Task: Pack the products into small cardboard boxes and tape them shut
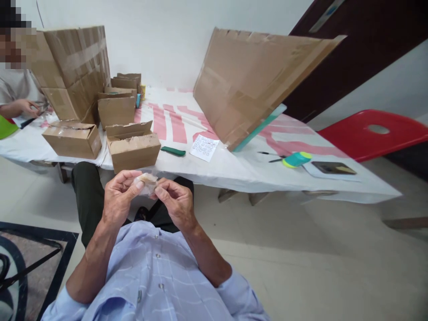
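Note:
Between both hands, above my lap, is a small clear plastic bag (147, 182) with something tan or brownish inside that I cannot make out. My left hand (121, 192) pinches its left side between thumb and fingers. At its right edge, my right hand (174, 199) has thumb and fingertips closed on the plastic. Just beyond them, at the table's near edge, stands an open cardboard box (134, 151) with its flaps up. A closed-looking cardboard box (72, 140) sits to its left. Right of the open box lies a green box cutter (173, 151).
A paper with small drawn shapes (204, 148) lies on the cloth-covered table (240, 171). A large cardboard sheet (261, 80) leans behind it. Farther right are a teal bottle (297, 159), pens and a phone (334, 168). Left, a person's hand (29, 108) works beside tall boxes (73, 67).

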### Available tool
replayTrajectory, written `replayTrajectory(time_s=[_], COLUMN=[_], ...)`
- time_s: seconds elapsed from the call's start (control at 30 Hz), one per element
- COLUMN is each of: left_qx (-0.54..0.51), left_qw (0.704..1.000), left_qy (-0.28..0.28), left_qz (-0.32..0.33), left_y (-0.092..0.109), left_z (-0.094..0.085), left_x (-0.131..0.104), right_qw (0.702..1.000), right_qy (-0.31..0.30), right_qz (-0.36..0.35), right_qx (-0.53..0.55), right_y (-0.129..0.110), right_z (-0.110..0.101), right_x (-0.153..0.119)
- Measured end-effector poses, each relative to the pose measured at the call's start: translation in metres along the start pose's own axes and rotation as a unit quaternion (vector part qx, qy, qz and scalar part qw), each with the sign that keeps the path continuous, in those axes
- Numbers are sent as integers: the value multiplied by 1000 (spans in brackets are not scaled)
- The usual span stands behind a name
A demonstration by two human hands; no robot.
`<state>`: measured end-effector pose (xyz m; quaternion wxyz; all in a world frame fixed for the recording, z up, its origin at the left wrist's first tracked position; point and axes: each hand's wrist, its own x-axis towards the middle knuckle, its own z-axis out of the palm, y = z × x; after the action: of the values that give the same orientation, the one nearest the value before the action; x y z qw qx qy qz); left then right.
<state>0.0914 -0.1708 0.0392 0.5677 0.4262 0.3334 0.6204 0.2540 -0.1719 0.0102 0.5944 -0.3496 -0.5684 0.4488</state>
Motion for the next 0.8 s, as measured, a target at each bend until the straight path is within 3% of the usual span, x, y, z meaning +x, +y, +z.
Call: replayTrajectory(time_s=[0.3, 0.43, 0.6, 0.8], left_qx=[-7, -32, -47, -26], left_qw=[1000, 997, 990, 986], left_qy=[-22, -63, -107, -155], left_qz=[-10, -44, -77, -60], left_y=[3, 8, 9, 12], left_z=[9, 2, -6, -12], left_x=[-1, 1, 2, 3], right_qw=[994, 987, 988, 986], right_qy=[12, -31, -64, -96], right_qz=[50, 60, 56, 31], right_qx=[99, 145, 129, 132], right_y=[18, 9, -7, -7], right_z=[-3, -4, -11, -15], right_x=[7, 9, 15, 16])
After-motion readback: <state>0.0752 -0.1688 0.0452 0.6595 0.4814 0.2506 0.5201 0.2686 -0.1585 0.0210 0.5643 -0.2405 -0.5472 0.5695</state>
